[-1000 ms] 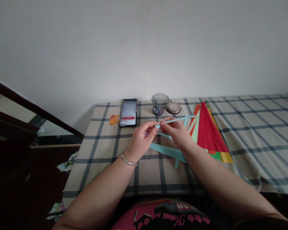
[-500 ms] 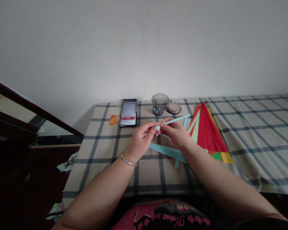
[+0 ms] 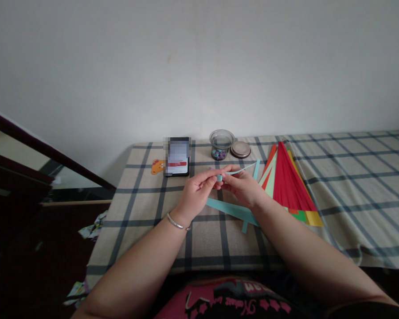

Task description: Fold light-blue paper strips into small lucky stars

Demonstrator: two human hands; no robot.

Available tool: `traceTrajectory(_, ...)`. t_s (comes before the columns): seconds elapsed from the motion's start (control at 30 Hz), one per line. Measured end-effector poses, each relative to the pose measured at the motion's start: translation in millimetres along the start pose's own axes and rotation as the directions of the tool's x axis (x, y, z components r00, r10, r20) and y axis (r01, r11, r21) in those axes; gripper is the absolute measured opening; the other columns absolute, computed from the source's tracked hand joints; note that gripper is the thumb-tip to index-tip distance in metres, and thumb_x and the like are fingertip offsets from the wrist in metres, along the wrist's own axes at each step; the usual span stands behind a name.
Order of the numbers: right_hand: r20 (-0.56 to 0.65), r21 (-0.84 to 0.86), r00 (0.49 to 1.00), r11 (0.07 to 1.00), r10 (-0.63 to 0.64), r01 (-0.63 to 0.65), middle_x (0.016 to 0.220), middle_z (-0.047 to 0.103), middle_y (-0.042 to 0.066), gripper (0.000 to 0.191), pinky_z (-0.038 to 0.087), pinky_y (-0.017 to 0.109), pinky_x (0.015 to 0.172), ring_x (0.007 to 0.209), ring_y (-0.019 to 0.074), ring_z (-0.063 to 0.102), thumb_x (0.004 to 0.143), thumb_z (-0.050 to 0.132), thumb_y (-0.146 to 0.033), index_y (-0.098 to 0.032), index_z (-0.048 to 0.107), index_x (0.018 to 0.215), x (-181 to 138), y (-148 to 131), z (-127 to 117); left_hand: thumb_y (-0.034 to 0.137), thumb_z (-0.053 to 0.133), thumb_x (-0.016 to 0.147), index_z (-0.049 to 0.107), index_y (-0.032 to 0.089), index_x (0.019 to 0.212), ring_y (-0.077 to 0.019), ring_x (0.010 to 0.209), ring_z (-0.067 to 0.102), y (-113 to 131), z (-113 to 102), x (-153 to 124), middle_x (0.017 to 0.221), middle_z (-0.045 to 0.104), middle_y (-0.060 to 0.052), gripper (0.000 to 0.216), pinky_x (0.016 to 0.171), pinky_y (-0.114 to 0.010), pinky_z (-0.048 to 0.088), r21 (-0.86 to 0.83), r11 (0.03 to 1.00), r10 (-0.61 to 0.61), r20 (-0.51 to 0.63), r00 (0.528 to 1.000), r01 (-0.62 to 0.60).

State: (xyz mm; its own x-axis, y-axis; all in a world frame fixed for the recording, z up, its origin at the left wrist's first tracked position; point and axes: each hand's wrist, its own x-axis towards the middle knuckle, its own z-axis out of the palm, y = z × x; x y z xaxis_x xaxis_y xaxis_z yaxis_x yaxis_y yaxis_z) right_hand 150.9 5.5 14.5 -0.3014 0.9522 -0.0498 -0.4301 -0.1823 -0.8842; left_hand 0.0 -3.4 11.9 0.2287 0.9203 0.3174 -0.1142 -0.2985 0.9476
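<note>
Both hands meet above the checked cloth and pinch one thin light-blue paper strip (image 3: 242,169). My left hand (image 3: 196,192), with a silver bangle on its wrist, grips the folded end with thumb and fingertips. My right hand (image 3: 242,186) pinches the same strip right beside it. The free length of the strip runs up and to the right from the fingers. Under the hands lie more light-blue strips (image 3: 229,208) flat on the cloth. A fan of red, yellow, green and pale strips (image 3: 287,184) lies just right of my right hand.
A phone (image 3: 177,156) stands against the wall, with a small orange bear sticker (image 3: 157,166) to its left. A clear jar (image 3: 221,144) with small coloured pieces and its lid (image 3: 240,149) sit behind the hands. The checked cloth (image 3: 352,186) stretches right; its left edge drops to a dark floor.
The free end of the blue strip has swung down and shortened as the fingers worked it. Both hands stay in the same place, fingertips together.
</note>
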Motion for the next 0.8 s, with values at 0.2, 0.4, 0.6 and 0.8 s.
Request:
traceTrajectory(0.2, -0.016, -0.021, 1.0, 1.0, 0.0, 0.0, 0.06, 0.067, -0.004, 0.034, 0.049, 0.025, 0.062, 0.058, 0.01, 0.062, 0.06, 0.084, -0.041, -0.019, 0.064, 0.074, 1.5, 2.0, -1.2, 0.033, 0.054, 0.091, 0.07, 0.019, 0.11, -0.0116, 0.071, 0.064, -1.9, -1.1, -1.0, 0.091, 0.074, -0.006, 0.029, 0.069, -0.024, 0.055, 0.099, 0.994, 0.043, 0.015, 0.999, -0.045)
traceTrajectory(0.4, -0.046, -0.072, 0.998, 0.997, -0.042, 0.038, 0.058, 0.065, -0.004, 0.035, 0.049, 0.026, 0.063, 0.057, 0.0099, 0.061, 0.058, 0.085, -0.042, -0.018, 0.064, 0.072, 2.0, 1.5, 0.8, 0.029, 0.051, 0.093, 0.066, 0.022, 0.118, -0.0113, 0.076, 0.065, -4.4, -2.5, -3.0, 0.103, 0.072, -0.006, 0.03, 0.072, -0.024, 0.056, 0.187, 0.974, 0.115, 0.062, 0.991, -0.125)
traceTrajectory(0.6, -0.087, -0.159, 0.991, 0.984, -0.101, 0.086, 0.06, 0.064, -0.003, 0.037, 0.048, 0.026, 0.059, 0.056, 0.01, 0.058, 0.057, 0.084, -0.047, -0.019, 0.064, 0.072, 3.4, 3.6, 0.1, 0.027, 0.054, 0.092, 0.061, 0.022, 0.124, -0.0125, 0.083, 0.067, -7.4, -4.0, -3.8, 0.116, 0.069, -0.008, 0.033, 0.079, -0.026, 0.056, 0.301, 0.932, 0.178, 0.097, 0.979, -0.2)
traceTrajectory(0.8, -0.045, -0.197, 0.989, 0.972, -0.141, 0.13, 0.058, 0.061, -0.004, 0.032, 0.046, 0.027, 0.059, 0.055, 0.0101, 0.055, 0.064, 0.08, -0.046, -0.019, 0.065, 0.071, 4.1, 8.2, -1.8, 0.025, 0.045, 0.096, 0.058, 0.019, 0.127, -0.0114, 0.077, 0.067, -4.3, -3.3, -5.3, 0.114, 0.069, -0.009, 0.034, 0.075, -0.026, 0.056, 0.369, 0.905, 0.181, 0.118, 0.977, -0.212)
